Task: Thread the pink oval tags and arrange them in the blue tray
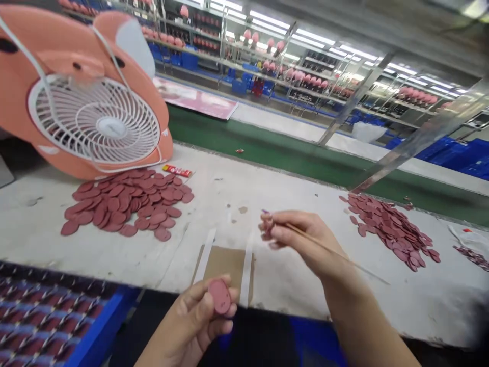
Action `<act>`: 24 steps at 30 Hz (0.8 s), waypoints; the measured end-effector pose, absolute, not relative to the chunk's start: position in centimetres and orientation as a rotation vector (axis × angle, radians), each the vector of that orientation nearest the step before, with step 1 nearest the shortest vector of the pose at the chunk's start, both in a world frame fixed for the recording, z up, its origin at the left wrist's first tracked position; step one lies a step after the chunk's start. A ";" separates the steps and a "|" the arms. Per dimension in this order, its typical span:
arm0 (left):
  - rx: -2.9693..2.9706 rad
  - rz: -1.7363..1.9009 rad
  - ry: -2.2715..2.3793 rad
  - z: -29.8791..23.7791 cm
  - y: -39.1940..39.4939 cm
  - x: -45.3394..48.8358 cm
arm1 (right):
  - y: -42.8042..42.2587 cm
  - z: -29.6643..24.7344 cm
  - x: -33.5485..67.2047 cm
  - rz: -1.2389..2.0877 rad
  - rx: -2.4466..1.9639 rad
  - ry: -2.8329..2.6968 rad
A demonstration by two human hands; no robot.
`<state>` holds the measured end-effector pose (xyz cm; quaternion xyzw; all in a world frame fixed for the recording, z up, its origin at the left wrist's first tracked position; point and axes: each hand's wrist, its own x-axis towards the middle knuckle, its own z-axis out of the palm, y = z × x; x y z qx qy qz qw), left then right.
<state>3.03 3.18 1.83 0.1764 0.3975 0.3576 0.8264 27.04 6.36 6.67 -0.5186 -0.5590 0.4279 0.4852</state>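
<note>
My left hand (198,316) is closed on a dark pink oval disc (219,296), held between thumb and fingers near the table's front edge. Small dark marks show on the disc's face. Up and to the right, my right hand (301,237) grips a thin wooden stick (317,242), which slants back over the wrist. A small reddish piece (267,227) shows at its fingertips, too blurred to name. Beyond my left hand, a brown board (225,262) lies on the table under two white strips. Similar ovals form a left pile (126,201) and a right pile (389,229).
An orange animal-shaped fan (110,127) stands at the back left, with a small red packet (176,171) by its base. A blue tray (49,316) with rows of parts is at lower left. A green belt (278,155) runs behind the table; a metal post (412,145) rises at right.
</note>
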 end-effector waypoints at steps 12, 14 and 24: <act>0.432 0.597 0.653 1.1 2.4 2.0 | -1.4 4.3 20.4 1.002 -1.195 -1.417; 0.418 0.581 0.668 0.8 2.3 1.9 | -1.6 4.4 20.4 0.971 -1.224 -1.446; 0.392 0.549 0.654 0.4 2.1 1.9 | -1.6 5.3 20.4 0.898 -1.248 -1.637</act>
